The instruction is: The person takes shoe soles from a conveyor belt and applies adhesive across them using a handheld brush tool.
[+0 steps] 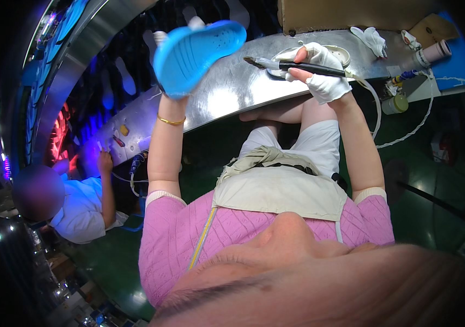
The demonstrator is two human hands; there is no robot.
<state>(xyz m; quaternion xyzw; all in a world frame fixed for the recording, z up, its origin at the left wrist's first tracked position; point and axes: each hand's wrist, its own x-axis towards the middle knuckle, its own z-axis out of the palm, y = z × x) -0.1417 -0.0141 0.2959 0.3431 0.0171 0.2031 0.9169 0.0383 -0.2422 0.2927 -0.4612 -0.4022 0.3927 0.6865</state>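
My left hand [160, 37], in a white glove, holds up a blue shoe sole [199, 53] over the metal bench. Most of that hand is hidden behind the sole, with only gloved fingertips showing past its edge. Grooves and small holes mark the sole's glossy face. My right hand [322, 71] wears a white glove that leaves some fingertips bare. It grips a black-handled brush [308, 68], whose dark bristles point left towards the sole without touching it. A pale tube [369, 88] runs from the handle's back end. Behind this hand lies a pale, partly hidden shoe part [339, 54].
Beyond the metal bench [253, 88], a line carries several soles [125, 77]. A cardboard box [339, 14], a loose white glove [371, 41], a pink cylindrical container [435, 53] and a yellow-lidded jar [396, 104] stand or lie at right. A co-worker [81, 208] sits at left.
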